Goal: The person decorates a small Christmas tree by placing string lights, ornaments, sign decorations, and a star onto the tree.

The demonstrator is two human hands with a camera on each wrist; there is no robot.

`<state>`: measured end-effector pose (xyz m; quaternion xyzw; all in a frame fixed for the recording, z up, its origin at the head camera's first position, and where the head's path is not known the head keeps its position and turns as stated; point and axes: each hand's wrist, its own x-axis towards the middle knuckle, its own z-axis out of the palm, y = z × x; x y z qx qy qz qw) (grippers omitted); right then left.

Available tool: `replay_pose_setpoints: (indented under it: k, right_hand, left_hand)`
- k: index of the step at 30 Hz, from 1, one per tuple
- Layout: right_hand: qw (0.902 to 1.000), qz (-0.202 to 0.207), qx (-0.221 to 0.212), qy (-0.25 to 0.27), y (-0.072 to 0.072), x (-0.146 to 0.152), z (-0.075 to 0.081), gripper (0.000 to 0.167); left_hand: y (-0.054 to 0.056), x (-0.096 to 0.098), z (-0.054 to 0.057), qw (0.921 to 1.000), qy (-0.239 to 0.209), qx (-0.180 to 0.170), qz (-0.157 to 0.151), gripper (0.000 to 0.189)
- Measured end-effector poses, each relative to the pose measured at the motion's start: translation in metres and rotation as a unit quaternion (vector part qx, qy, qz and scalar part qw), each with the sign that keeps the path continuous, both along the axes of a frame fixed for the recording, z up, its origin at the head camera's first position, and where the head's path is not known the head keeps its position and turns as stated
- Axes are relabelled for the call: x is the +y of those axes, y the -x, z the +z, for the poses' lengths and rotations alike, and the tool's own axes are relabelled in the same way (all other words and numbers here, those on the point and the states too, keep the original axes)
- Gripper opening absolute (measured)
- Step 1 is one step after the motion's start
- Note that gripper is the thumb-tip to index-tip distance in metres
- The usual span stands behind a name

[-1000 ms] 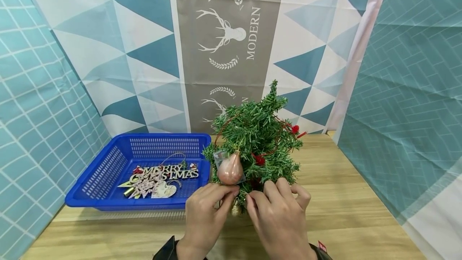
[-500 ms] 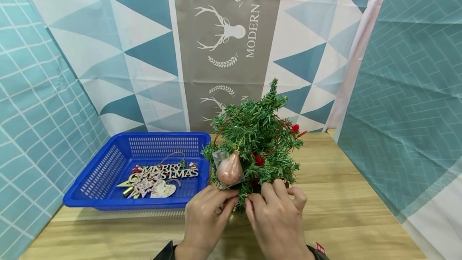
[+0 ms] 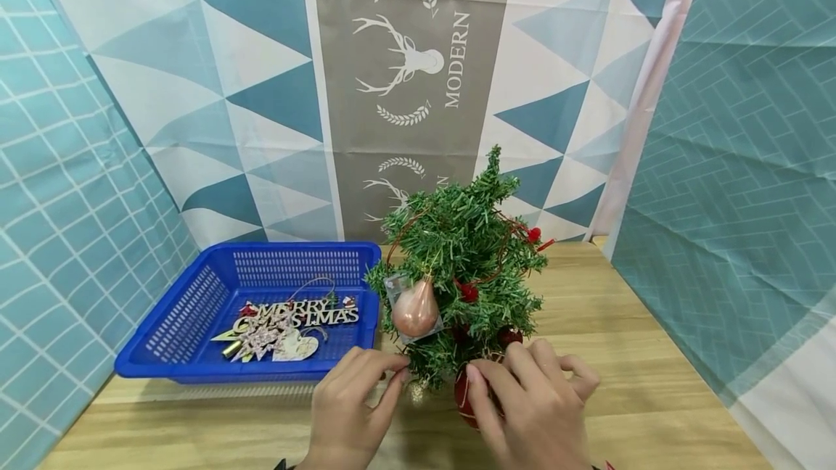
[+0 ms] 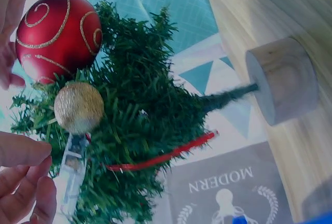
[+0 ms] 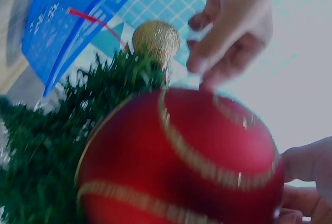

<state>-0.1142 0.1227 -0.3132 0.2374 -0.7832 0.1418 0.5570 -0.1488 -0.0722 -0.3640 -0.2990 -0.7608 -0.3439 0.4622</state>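
Observation:
A small artificial Christmas tree stands in front of me. My left hand is at its lower left, thumb and index finger close together by the branch tips, with nothing visible between them. Close to these fingers hangs a gold bauble. My right hand is beside the large red bauble with gold glitter swirls, its thumb overlapping the bauble in the head view. In the right wrist view, the right fingers are at the bauble's edge, thumb and fingers slightly apart. A pink teardrop bauble hangs above the left hand.
A blue plastic basket on the left holds a "Merry Christmas" sign and other ornaments. The tree has a round wooden base on the wood-grain table. Patterned sheets hang behind and at both sides.
My hands have moved apart, the left to the left and the right to the right and slightly nearer. The red bauble and the gold one below the branches now show more.

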Motion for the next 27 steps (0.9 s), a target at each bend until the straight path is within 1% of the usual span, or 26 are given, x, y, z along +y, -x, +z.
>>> replay_pose_setpoints:
  k: [3,6,9,12,14,16,19,22,24,25,27]
  right_hand:
    - [0.9996,-0.012,0.015,0.019,-0.001,0.01,0.002,0.046]
    - [0.9988,-0.021,0.03,0.034,-0.002,0.019,0.002,0.047]
    - [0.9976,-0.022,0.044,0.05,0.0,0.028,0.002,0.048]
    - [0.9969,-0.028,0.037,0.063,0.001,0.038,-0.001,0.049]
    - [0.9966,-0.032,0.036,0.067,0.002,0.045,-0.005,0.049]
    - [0.9967,-0.04,0.025,0.066,0.004,0.054,-0.011,0.049]
    - [0.9967,-0.053,0.004,0.061,0.007,0.066,-0.023,0.049]
    - [0.995,-0.073,-0.045,0.052,0.009,0.078,-0.036,0.051]
    - [0.9928,-0.084,-0.073,0.042,0.01,0.083,-0.044,0.053]
    - [0.9911,-0.091,-0.09,0.037,0.011,0.085,-0.048,0.054]
    - [0.9881,-0.098,-0.116,0.026,0.013,0.089,-0.055,0.053]
  left_hand:
    - [0.0,-0.009,-0.006,0.9998,0.006,-0.017,0.008,0.014]
    - [0.001,-0.02,-0.016,0.9989,0.017,-0.038,0.022,0.006]
    - [0.003,-0.029,-0.027,0.9977,0.028,-0.046,0.041,0.012]
    - [0.004,-0.037,-0.036,0.9958,0.04,-0.055,0.062,0.018]
    - [0.004,-0.041,-0.042,0.9934,0.047,-0.073,0.075,0.023]
    - [0.004,-0.044,-0.046,0.9902,0.058,-0.096,0.083,0.029]
    - [0.005,-0.047,-0.053,0.9856,0.076,-0.131,0.073,0.034]
    - [0.007,-0.046,-0.059,0.9816,0.098,-0.157,0.046,0.034]
    - [0.009,-0.045,-0.062,0.9782,0.119,-0.167,0.033,0.031]
    - [0.01,-0.045,-0.063,0.9754,0.132,-0.174,0.028,0.029]
    - [0.011,-0.043,-0.063,0.9654,0.162,-0.203,0.021,0.026]
